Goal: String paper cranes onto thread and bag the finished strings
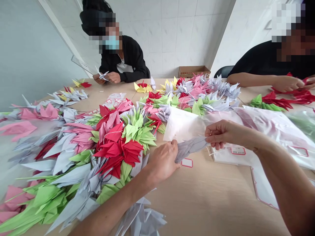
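Observation:
Between my two hands stretches a bundle of grey-blue folded paper cranes (pixel 190 147), held just above the table. My left hand (pixel 165 160) is closed round its left end. With fingers pinched together, my right hand (pixel 219 133) grips the other end. A white label with a red border (pixel 187 163) lies on the table below the bundle. Left of my left hand are red folded cranes (pixel 118 150) and light green ones (pixel 139 129). More grey-blue cranes (pixel 145 219) lie under my left forearm.
A large heap of pink, green, red and grey-blue cranes covers the table's left side. White plastic bags (pixel 265 131) lie at right. Across the table (pixel 204 196), one masked person (pixel 123 59) holds a folded crane; another person (pixel 261 62) handles red ones. A cardboard box (pixel 194 71) stands behind.

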`<state>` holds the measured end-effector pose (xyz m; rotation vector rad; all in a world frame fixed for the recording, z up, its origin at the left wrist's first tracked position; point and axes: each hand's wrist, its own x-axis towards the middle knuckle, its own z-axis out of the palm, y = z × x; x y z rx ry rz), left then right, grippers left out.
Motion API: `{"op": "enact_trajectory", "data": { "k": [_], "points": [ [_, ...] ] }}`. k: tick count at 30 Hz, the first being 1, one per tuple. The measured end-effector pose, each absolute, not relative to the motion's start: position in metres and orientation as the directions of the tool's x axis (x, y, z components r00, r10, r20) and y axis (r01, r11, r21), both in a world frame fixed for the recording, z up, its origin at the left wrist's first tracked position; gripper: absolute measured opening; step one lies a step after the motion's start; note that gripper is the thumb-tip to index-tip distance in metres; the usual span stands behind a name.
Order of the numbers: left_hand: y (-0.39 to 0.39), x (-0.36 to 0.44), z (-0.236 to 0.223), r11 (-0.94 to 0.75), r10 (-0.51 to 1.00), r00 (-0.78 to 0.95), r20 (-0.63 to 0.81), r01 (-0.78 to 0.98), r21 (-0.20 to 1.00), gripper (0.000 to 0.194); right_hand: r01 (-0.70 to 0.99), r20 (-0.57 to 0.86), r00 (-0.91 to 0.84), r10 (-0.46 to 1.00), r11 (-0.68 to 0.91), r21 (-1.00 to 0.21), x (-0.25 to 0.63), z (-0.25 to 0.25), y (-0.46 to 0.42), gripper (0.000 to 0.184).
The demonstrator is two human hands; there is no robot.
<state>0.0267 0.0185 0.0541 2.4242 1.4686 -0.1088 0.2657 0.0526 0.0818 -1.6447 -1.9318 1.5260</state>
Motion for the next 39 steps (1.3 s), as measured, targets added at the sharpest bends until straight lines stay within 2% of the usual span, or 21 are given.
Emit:
{"op": "enact_trajectory", "data": {
  "k": [3,8,12,16,24,29,32,35,37,39],
  "points": [
    [0.021,0.027,0.052,-0.456,0.855,0.500,-0.134,0.850,0.263,0.035,0.611,-0.458,-0.376,0.805,-0.157,-0.776,0.265,0.082,0.053,0.022],
    [0.024,0.027,0.050,-0.440,0.864,0.501,-0.058,0.806,0.397,0.044,0.539,-0.456,-0.406,0.792,-0.196,-0.819,0.263,0.084,0.052,0.025],
    [0.024,0.028,0.052,-0.471,0.852,0.524,-0.006,0.771,0.428,0.043,0.557,-0.456,-0.368,0.810,-0.201,-0.806,0.263,0.088,0.050,0.029],
    [0.023,0.029,0.055,-0.430,0.877,0.480,0.000,0.787,0.442,0.052,0.551,-0.449,-0.398,0.800,-0.182,-0.814,0.263,0.087,0.050,0.027],
    [0.023,0.029,0.054,-0.418,0.883,0.470,0.010,0.775,0.474,0.054,0.540,-0.446,-0.387,0.807,-0.194,-0.819,0.261,0.086,0.049,0.024],
    [0.026,0.026,0.058,-0.430,0.844,0.537,-0.012,0.689,0.584,0.061,0.561,-0.455,-0.397,0.797,-0.182,-0.808,0.261,0.085,0.049,0.028],
    [0.033,0.018,0.063,-0.326,0.815,0.567,-0.118,0.617,0.716,0.074,0.557,-0.452,-0.412,0.791,-0.173,-0.812,0.261,0.085,0.049,0.027],
    [0.043,0.010,0.060,-0.090,0.738,0.626,-0.251,0.461,0.883,0.062,0.544,-0.445,-0.431,0.785,-0.168,-0.822,0.259,0.085,0.049,0.025],
    [0.048,0.007,0.055,0.096,0.675,0.658,-0.333,0.370,0.924,0.053,0.538,-0.446,-0.442,0.778,-0.168,-0.826,0.256,0.084,0.048,0.024],
    [0.051,0.006,0.050,0.238,0.624,0.667,-0.407,0.335,0.912,0.051,0.536,-0.452,-0.454,0.768,-0.169,-0.827,0.254,0.084,0.048,0.023]
  ]
}}
